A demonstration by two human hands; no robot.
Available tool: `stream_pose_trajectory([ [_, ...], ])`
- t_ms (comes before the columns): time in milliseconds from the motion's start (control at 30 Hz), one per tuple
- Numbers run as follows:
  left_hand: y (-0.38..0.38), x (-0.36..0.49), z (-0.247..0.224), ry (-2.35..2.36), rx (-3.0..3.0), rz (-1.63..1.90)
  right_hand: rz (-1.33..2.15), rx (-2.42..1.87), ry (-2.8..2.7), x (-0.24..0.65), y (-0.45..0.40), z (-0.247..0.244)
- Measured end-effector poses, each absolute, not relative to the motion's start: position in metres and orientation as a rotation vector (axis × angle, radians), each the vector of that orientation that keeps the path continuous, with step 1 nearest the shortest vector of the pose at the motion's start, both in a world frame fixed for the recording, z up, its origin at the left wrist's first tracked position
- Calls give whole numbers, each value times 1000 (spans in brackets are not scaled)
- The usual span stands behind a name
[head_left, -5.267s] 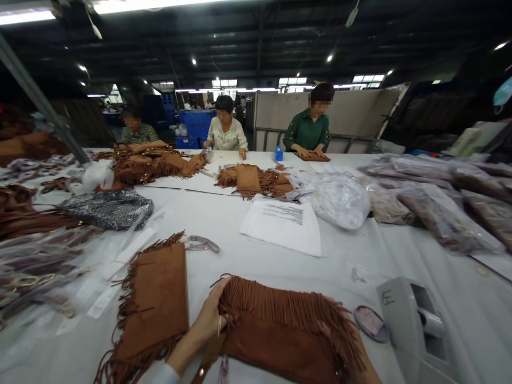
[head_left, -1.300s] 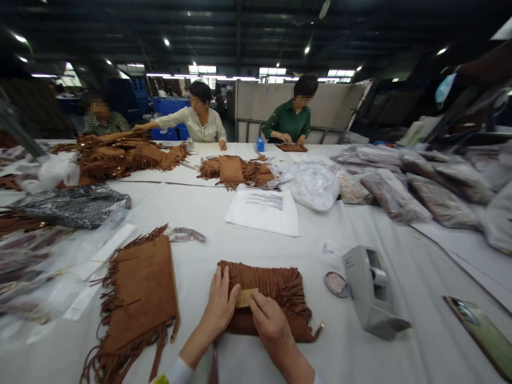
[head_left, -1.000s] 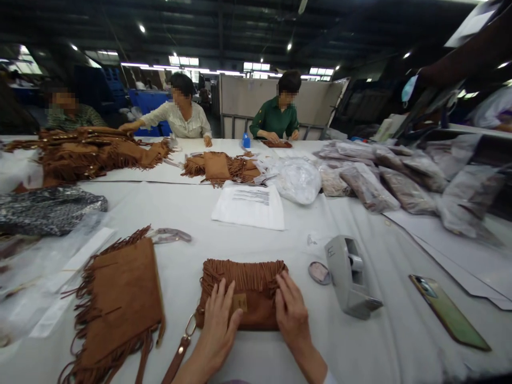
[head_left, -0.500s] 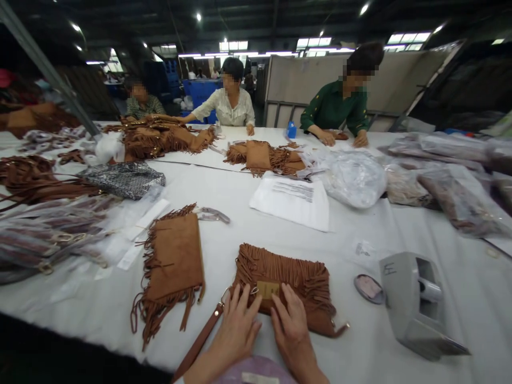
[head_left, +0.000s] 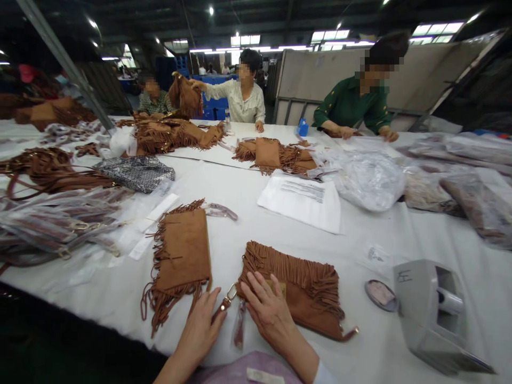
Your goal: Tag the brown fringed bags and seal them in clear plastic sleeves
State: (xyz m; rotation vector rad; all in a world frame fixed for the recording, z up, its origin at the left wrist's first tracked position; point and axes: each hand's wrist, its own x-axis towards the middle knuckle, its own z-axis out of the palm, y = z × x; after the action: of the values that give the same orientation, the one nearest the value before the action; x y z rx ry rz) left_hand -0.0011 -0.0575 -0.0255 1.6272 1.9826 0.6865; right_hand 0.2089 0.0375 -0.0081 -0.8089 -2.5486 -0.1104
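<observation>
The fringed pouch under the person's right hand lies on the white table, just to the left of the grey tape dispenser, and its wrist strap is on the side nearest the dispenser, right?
Not quite: the head view shows the wrist strap on the pouch's left side, away from the dispenser.

Lies flat and slanted on the surface [head_left: 228, 245] as a brown fringed pouch [head_left: 310, 302]. Has a gold-clipped strap [head_left: 224, 306] at the left end.

Wearing lilac garment [head_left: 236, 372], plain-looking, pale rectangular patch [head_left: 264, 376] low on it. Whitish right sleeve [head_left: 325, 374], end visible.
</observation>
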Motion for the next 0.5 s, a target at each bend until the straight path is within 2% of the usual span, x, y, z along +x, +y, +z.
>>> stream_pose_trajectory([
  [233, -57, 6, -19, 1941, 1580, 407, -158, -841, -2679, 237, 44, -41],
  [367, -55, 5, -15, 1944, 1541, 391, -178, -779, -2600, 257, 34, -43],
  [500, -50, -1, -10, 1903, 1476, 432, -175, -661, -2536, 240, 20, -40],
])
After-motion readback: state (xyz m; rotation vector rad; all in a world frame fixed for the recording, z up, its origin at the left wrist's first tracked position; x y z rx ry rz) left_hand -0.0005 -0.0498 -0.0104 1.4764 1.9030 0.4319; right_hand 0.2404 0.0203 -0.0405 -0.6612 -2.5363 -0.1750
